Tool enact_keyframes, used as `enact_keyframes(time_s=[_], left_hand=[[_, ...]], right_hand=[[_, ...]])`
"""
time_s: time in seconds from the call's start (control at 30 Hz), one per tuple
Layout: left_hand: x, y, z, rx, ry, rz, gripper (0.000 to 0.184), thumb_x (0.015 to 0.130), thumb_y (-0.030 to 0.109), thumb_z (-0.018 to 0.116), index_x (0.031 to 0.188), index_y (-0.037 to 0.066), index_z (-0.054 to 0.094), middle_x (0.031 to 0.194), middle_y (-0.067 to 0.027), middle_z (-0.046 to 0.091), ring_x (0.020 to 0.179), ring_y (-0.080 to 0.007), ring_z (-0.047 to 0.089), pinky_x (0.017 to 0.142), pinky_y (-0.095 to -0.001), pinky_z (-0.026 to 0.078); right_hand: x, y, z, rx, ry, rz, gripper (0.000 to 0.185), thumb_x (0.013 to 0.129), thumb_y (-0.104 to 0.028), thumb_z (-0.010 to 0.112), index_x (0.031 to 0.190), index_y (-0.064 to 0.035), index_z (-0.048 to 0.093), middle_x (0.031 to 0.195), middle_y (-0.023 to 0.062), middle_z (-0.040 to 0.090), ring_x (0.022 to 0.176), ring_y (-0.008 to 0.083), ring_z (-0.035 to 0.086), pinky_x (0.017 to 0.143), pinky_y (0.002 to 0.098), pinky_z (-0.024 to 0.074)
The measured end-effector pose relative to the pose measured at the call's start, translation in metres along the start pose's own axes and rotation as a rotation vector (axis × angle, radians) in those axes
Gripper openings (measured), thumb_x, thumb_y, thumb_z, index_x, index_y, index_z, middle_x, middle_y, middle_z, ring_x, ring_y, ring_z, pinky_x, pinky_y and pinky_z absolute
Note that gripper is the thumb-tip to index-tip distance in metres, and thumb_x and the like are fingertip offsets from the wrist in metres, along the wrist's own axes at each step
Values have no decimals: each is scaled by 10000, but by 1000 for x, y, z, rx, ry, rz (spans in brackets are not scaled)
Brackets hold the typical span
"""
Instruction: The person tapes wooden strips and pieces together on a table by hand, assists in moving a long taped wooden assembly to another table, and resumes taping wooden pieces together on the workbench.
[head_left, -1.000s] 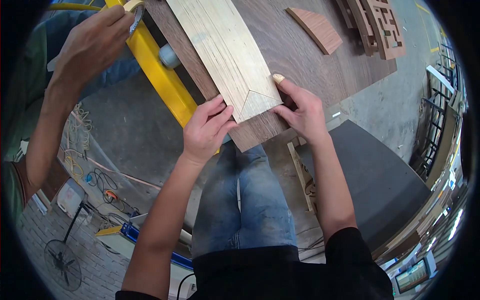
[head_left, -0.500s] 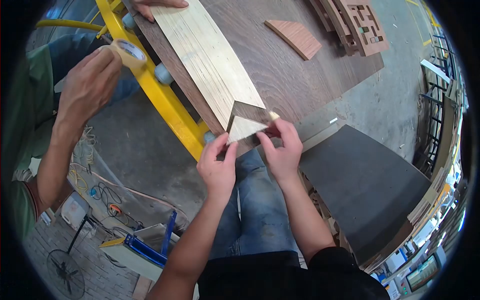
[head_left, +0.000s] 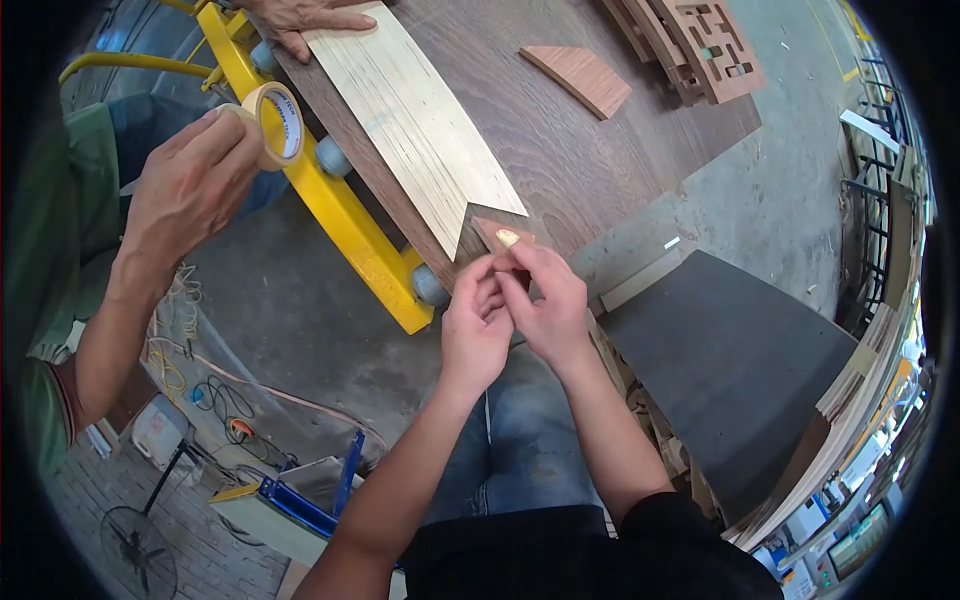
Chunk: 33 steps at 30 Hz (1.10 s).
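A small triangular wood piece, its reddish-brown side showing, is between my two hands just below the notch. My left hand is closed with curled fingers at its lower edge. My right hand pinches it from the right; a yellowish covering wraps one fingertip. My fingers hide most of the piece. Just beyond lies a long pale wood board with a V-shaped notch at its near end, flat on a dark wood-grain panel.
A co-worker's hand at left holds a roll of masking tape; another hand presses the board's far end. A brown offcut and slotted wood parts lie on the panel. A yellow roller frame runs alongside; a dark board stack stands right.
My hands have come together, and the triangular piece now shows a reddish-brown side instead of a pale one. The notch is uncovered. The co-worker's tape roll has turned and shifted slightly right.
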<state>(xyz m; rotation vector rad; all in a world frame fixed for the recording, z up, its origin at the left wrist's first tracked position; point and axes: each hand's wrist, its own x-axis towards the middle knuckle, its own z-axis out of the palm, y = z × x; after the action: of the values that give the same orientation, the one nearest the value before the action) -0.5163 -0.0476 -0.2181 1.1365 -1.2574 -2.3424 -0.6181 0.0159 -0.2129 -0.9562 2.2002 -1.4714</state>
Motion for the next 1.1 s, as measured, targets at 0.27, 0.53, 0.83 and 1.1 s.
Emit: enact_keyframes(time_s=[0.27, 0.53, 0.83, 1.1], left_hand=[[-11, 3, -9, 386, 166, 44, 561, 906, -65, 660, 1409, 15, 426, 1195, -122, 596, 1028, -192, 633, 886, -294, 550], [28, 23, -49, 1166, 279, 627, 805, 704, 135, 876, 1417, 55, 511, 1319, -162, 569, 1179, -358, 535, 1027, -443, 425], [42, 10, -60, 1115, 306, 714, 708, 680, 197, 894, 1313, 48, 613, 1328, -141, 635, 1141, -346, 576, 997, -429, 445], [53, 8, -76, 1179, 261, 860, 681, 622, 212, 917, 1232, 46, 663, 1239, -121, 688, 1022, -308, 624, 910, -393, 499]], right_hand=[[-2, 20, -28, -346, -74, -103, 429, 765, 12, 755, 1181, -8, 650, 1050, 143, 696, 909, 336, 656, 840, 406, 528], [31, 38, -13, -346, -29, -199, 559, 700, -66, 831, 1222, -19, 636, 1154, 148, 675, 963, 333, 641, 838, 421, 516], [46, 50, -17, -405, -113, -265, 673, 663, -209, 875, 1258, -43, 609, 1050, 109, 682, 929, 299, 625, 789, 408, 437], [43, 51, -9, -422, -72, -246, 718, 638, -305, 891, 1248, -42, 619, 1025, 103, 686, 894, 277, 622, 796, 395, 423]])
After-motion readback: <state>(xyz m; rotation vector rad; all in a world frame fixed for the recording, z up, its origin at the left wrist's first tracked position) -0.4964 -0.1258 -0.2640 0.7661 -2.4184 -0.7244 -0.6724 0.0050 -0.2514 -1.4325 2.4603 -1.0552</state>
